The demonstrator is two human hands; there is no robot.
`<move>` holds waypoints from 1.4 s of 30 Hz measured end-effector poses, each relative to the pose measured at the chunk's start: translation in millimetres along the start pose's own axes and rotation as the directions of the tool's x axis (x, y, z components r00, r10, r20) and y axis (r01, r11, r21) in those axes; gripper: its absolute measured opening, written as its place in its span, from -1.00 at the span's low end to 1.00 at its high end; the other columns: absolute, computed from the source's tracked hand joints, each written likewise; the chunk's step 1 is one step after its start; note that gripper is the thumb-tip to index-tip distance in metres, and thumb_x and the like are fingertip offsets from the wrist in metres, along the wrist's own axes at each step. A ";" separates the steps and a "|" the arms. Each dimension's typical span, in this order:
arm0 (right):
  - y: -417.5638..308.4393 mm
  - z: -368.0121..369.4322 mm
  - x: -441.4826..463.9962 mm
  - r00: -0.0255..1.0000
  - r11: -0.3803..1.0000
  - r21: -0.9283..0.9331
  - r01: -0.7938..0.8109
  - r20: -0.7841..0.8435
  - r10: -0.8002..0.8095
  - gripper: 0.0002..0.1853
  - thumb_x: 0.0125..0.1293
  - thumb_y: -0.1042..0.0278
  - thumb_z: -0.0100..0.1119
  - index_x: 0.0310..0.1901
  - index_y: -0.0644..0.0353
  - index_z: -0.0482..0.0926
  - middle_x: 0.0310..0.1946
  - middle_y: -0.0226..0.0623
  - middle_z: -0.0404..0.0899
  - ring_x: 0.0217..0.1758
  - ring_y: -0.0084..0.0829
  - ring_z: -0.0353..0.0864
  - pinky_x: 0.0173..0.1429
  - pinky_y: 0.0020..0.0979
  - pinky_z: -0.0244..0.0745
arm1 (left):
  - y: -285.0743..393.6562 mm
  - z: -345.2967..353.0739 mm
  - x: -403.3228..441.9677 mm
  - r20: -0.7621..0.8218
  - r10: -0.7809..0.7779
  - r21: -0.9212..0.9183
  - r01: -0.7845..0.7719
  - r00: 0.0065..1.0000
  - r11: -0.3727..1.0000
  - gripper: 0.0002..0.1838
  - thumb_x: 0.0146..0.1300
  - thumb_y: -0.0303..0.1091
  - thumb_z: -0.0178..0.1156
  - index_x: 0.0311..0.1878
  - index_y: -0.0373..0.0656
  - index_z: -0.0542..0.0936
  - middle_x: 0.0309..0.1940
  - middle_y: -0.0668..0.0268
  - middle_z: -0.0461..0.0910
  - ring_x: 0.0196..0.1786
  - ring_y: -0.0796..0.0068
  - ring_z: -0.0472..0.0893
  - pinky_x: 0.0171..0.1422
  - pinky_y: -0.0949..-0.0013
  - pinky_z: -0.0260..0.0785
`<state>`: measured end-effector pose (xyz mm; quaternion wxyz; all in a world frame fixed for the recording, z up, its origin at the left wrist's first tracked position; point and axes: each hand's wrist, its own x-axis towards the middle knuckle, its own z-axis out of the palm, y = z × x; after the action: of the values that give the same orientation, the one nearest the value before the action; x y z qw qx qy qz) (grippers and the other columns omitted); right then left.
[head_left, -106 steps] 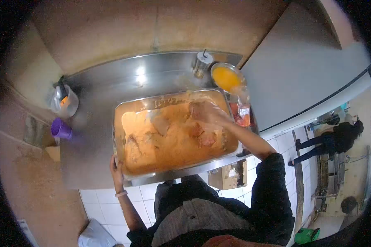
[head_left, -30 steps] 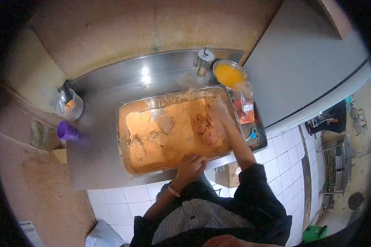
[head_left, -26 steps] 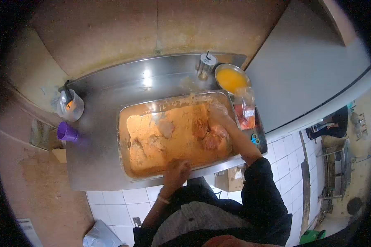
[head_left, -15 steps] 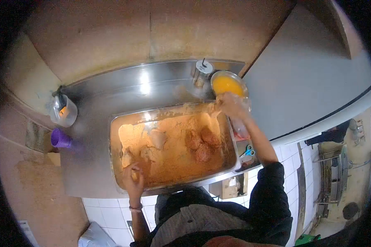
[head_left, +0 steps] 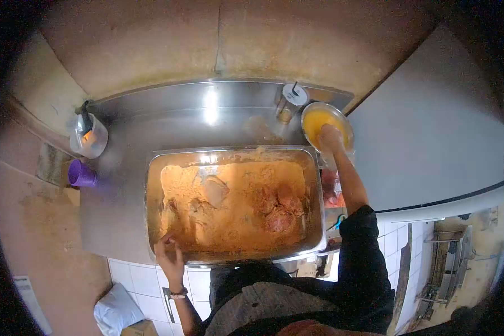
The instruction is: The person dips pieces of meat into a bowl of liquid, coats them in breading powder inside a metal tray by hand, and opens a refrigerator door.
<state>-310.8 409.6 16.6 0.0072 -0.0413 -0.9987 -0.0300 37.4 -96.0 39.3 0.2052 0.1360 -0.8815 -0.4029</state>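
A large metal tray (head_left: pixel 150 196) holds orange-brown powder (head_left: pixel 235 196). Several coated reddish pieces (head_left: pixel 280 218) lie at its right, and a paler piece (head_left: pixel 214 191) sits left of the middle. My left hand (head_left: pixel 169 255) is at the tray's front left corner, its fingers apart and nothing between them. My right hand (head_left: pixel 330 139) reaches into the metal bowl (head_left: pixel 350 134) of yellow liquid (head_left: pixel 317 119) behind the tray's right end. Its fingertips are down in the liquid, so what they hold, if anything, is hidden.
A lidded clear jar (head_left: pixel 291 102) stands left of the bowl. Red packets (head_left: pixel 332 187) and blue scissors (head_left: pixel 339 222) lie right of the tray. On the counter's left are a white tub (head_left: pixel 96 138) and a purple cup (head_left: pixel 83 173). A grey panel (head_left: pixel 420 145) borders the right.
My right hand has moved from the right of the tray, past its back corner, into the yellow liquid. My left hand has gone from the tray's front middle to its front left corner.
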 end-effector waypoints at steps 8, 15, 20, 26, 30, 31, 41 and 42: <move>32.6 -45.1 1.1 0.935 0.938 0.343 0.037 -0.344 0.089 -0.65 0.09 0.08 0.29 -0.38 0.27 0.62 -0.46 0.00 0.62 -0.35 -0.07 0.64 -0.24 -0.13 0.51 | -12.9 -17.7 2.4 0.019 -0.024 0.067 0.023 1.000 0.997 -0.74 0.19 -0.52 0.14 -0.04 -0.31 0.51 -0.15 0.08 0.52 -0.07 0.18 0.50 0.09 0.25 0.33; 5.8 -95.3 -45.7 0.941 0.837 0.491 0.241 -0.329 -0.078 -0.76 0.09 0.21 0.33 -0.38 0.20 0.55 -0.35 -0.16 0.59 -0.26 -0.16 0.57 -0.17 -0.21 0.48 | -36.7 -25.2 9.1 -0.121 0.106 0.259 -0.072 0.987 0.963 -0.66 0.11 -0.46 0.15 0.00 -0.27 0.48 -0.03 0.07 0.45 0.07 0.02 0.37 0.20 0.07 0.20; -30.2 -74.7 -119.9 0.936 0.655 0.682 0.326 -0.138 -0.323 -0.84 0.13 0.30 0.27 -0.31 0.18 0.59 -0.37 -0.24 0.60 -0.30 -0.26 0.58 -0.17 -0.25 0.47 | -56.8 -29.0 13.6 -0.091 0.063 0.227 -0.041 0.994 0.973 -0.63 0.11 -0.40 0.16 0.02 -0.25 0.48 0.03 0.06 0.41 0.10 0.01 0.35 0.23 0.06 0.19; -98.3 -7.9 -146.7 0.910 0.885 0.216 0.412 -0.146 -0.388 -0.74 0.22 0.19 0.18 -0.17 0.19 0.59 -0.30 -0.14 0.60 -0.16 -0.23 0.58 -0.07 -0.15 0.46 | -61.9 -19.9 21.4 -0.103 0.096 0.180 -0.076 0.990 0.981 -0.63 0.10 -0.40 0.18 0.01 -0.21 0.50 0.02 0.07 0.41 0.09 -0.01 0.36 0.24 0.06 0.19; -210.8 40.4 -150.4 0.875 0.684 0.553 0.475 -0.212 -0.436 -0.66 0.25 0.12 0.16 -0.10 0.23 0.58 -0.24 -0.06 0.58 -0.09 -0.16 0.56 -0.02 -0.13 0.45 | -59.4 -17.7 21.9 -0.140 0.068 0.119 -0.051 0.988 0.992 -0.64 0.06 -0.45 0.20 0.00 -0.19 0.52 0.02 0.07 0.41 0.11 0.01 0.37 0.24 0.09 0.21; -238.1 47.6 -147.8 0.858 0.581 0.672 0.459 -0.167 -0.485 -0.64 0.26 0.12 0.16 -0.10 0.25 0.57 -0.22 -0.05 0.58 -0.08 -0.16 0.57 -0.01 -0.15 0.46 | -60.4 -17.9 21.4 -0.145 0.082 0.106 -0.067 0.986 0.992 -0.63 0.05 -0.46 0.21 -0.01 -0.18 0.52 0.01 0.08 0.41 0.11 0.02 0.37 0.24 0.09 0.21; -319.9 -36.2 -177.4 0.779 0.748 0.362 0.557 0.084 -0.621 -0.49 0.17 -0.10 0.20 -0.18 0.31 0.57 -0.28 -0.01 0.62 -0.14 -0.09 0.62 -0.01 -0.15 0.50 | -60.3 -16.5 21.4 -0.190 0.089 0.129 -0.065 0.978 0.989 -0.70 0.04 -0.40 0.22 -0.10 -0.12 0.55 0.00 0.14 0.47 0.10 0.06 0.39 0.21 0.09 0.22; -325.9 -36.5 -178.9 0.778 0.747 0.360 0.559 0.085 -0.623 -0.49 0.17 -0.10 0.20 -0.18 0.31 0.57 -0.28 -0.01 0.62 -0.14 -0.09 0.62 -0.01 -0.15 0.50 | -60.3 -17.3 21.4 -0.176 0.079 0.106 -0.061 0.981 0.993 -0.71 0.05 -0.37 0.23 -0.10 -0.11 0.55 -0.01 0.16 0.48 0.10 0.06 0.40 0.21 0.09 0.21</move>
<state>-159.1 68.5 30.7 -0.0966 0.2773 -0.9466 0.1328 31.2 -154.5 8.7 0.2908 0.1508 -0.8827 -0.3369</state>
